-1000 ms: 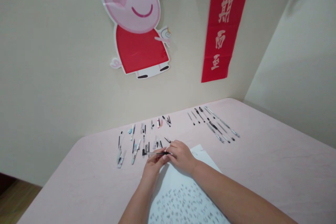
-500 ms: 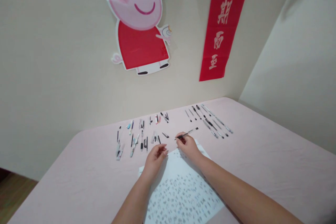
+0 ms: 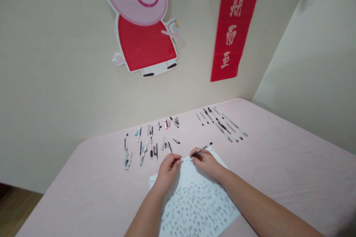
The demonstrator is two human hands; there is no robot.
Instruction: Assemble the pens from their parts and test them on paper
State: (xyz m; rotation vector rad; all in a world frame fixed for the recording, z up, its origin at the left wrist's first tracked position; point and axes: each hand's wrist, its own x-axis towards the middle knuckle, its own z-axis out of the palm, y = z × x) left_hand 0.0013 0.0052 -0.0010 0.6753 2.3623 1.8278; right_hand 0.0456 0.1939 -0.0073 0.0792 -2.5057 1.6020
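In my right hand [image 3: 204,161] is a pen [image 3: 204,147] with a clear barrel and black ends. It slants up to the right, and its lower end is close to the top of a white paper sheet [image 3: 189,174]. My left hand [image 3: 169,167] lies at the sheet's upper left edge, fingers curled and thumb drawn toward them. Whatever may be between those fingertips is hidden. Rows of small dark marks cover the lower part of the sheet. Just beyond my left hand lies a short black pen piece [image 3: 176,141].
Pens and pen parts [image 3: 154,150] lie in small groups at the back left of the pink table [image 3: 278,163]. Several whole pens and refills [image 3: 228,129] are lined up at back right. Behind stands a wall with a pig cutout [image 3: 148,42] and red banner [image 3: 235,26].
My right hand has come down with the pen, toward the top of the sheet. My left hand has shifted slightly right. The whole view has tilted a little downward.
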